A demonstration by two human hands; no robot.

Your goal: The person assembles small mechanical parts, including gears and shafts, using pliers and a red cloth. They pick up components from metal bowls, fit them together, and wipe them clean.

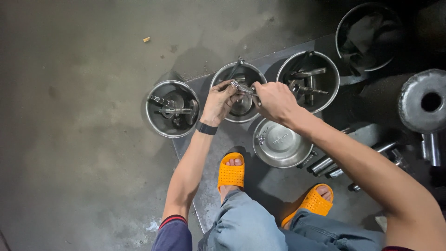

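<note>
Left hand point(219, 102) curled, fingertips pinching a small metal part point(236, 85) above the middle bowl point(223, 74); right hand point(275, 100) fisted around a thin tool point(248, 90) touching that part; more bowls beside, one near orange sandals point(231, 173).

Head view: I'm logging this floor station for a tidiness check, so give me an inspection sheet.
Surface: grey metal sheet on stained concrete floor.
Job's things: small metal part held over the middle steel bowl.
Clutter: four more steel bowls, two holding parts; steel rods; heavy round casting.
Hands: left hand and right hand both grip the part.
Cables: nothing seen.
Surroundings: orange sandals, dim lighting.
</note>
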